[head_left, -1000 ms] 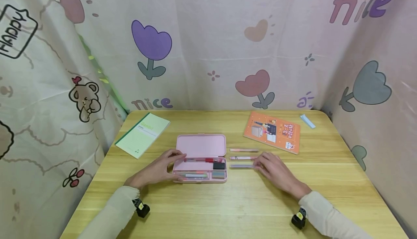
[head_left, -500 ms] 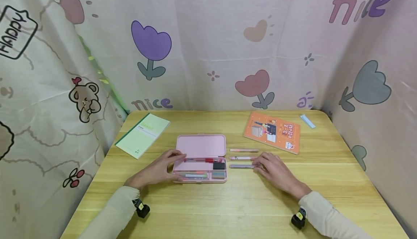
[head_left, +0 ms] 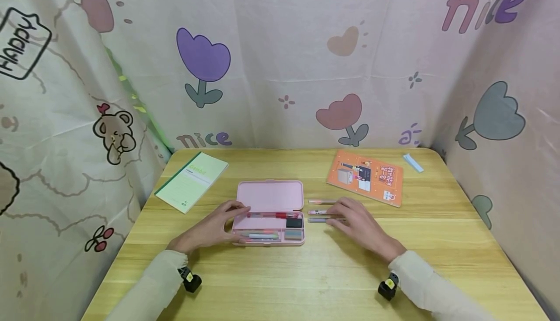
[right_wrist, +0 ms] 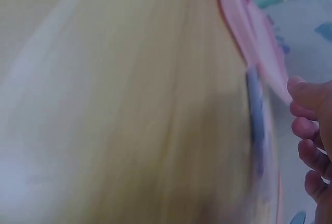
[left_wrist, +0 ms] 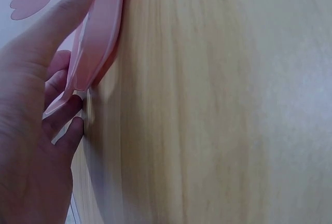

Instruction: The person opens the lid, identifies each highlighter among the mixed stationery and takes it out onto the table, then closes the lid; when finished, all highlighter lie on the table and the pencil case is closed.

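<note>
An open pink pencil case [head_left: 270,196] lies on the table with its lid folded back. My left hand [head_left: 214,226] grips its left end, thumb at the front edge and fingers toward the hinge; the left wrist view shows the thumb along the pink wall [left_wrist: 101,32]. Inside are a red pen [head_left: 282,215], a black eraser-like block [head_left: 294,222] and several other pens [head_left: 262,236]. Right of the case, three pens lie in a row, the nearest a grey pen [head_left: 317,220]. My right hand [head_left: 356,221] hovers over their right ends, fingers loosely bent and holding nothing in the right wrist view.
A green notebook [head_left: 191,181] lies at the back left. An orange book [head_left: 365,177] sits at the back right, with a small light-blue stick-shaped item [head_left: 413,163] beyond it. Printed curtains [head_left: 271,58] stand behind and beside the wooden table [head_left: 306,282].
My right hand has let go of the grey pen and moved left over the row. The grey pen now lies slightly farther back, closer to the pink one. My left hand has stayed put.
</note>
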Tool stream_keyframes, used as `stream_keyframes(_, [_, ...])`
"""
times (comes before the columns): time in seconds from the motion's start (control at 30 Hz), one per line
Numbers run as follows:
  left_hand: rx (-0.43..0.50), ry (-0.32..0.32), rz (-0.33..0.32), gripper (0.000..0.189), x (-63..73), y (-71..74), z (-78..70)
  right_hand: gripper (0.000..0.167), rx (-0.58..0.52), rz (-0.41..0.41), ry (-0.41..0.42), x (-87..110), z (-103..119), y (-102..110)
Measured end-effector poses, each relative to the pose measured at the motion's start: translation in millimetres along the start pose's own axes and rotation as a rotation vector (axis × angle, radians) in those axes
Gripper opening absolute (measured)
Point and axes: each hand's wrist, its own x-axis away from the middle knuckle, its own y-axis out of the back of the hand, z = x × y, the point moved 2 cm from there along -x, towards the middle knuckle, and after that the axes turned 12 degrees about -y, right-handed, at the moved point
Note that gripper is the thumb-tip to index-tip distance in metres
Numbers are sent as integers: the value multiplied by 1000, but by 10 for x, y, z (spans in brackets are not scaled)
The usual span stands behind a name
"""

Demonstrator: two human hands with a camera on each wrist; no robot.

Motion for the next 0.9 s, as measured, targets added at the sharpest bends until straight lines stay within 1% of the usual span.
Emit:
stream_keyframes(0.1, [4,1,-2,96,3,-4,7,22,-21,23,19,-104,192,-69])
stream_keyframes(0.2, [2,-4,-1,96,-1,-4,11,23,-36,47,59,-203,401,-179])
stream_keyframes(0.37, [4,-9,0,96,-8,6,19,23,-13,95,141,-307,771,-404])
stream_keyframes(0.5, [11,-6,0,96,-13,9,19,19,8,132,191,-358,1019,-599])
stream_keyframes(0.67, [14,-15,-6,98,-23,18,2,15,32,145,233,-408,1191,-766])
stream_keyframes(0.77, [15,-21,-9,99,-22,15,1,15,37,174,229,-423,1240,-801])
stream_keyframes(0.9, [21,-13,-6,99,-17,14,9,14,48,211,231,-438,1269,-836])
